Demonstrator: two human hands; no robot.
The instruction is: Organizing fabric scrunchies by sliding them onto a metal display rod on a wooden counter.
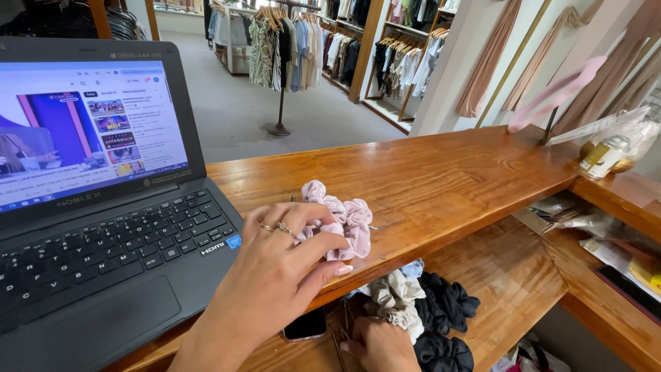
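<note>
- A pink scrunchie (341,219) lies near the counter's (441,182) front edge, just beside an open laptop (103,227).
- Soft, light and springy by its look, it is best gathered by the bunched fabric.
- The left hand (289,255) arches over it, fingers curled, pinching its near side.
- The right hand (379,344), on the lower shelf (509,275), grips a cream scrunchie (396,297) among black scrunchies (447,303).

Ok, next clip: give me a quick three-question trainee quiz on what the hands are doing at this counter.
1. True or false: the left hand rests on the pink scrunchie.
2. The right hand touches which scrunchie on the lower shelf: A cream, B black, C pink?
3. What sits left of the pink scrunchie on the counter?

Key: 1 true. 2 A, the cream scrunchie. 3 The open laptop.
</note>
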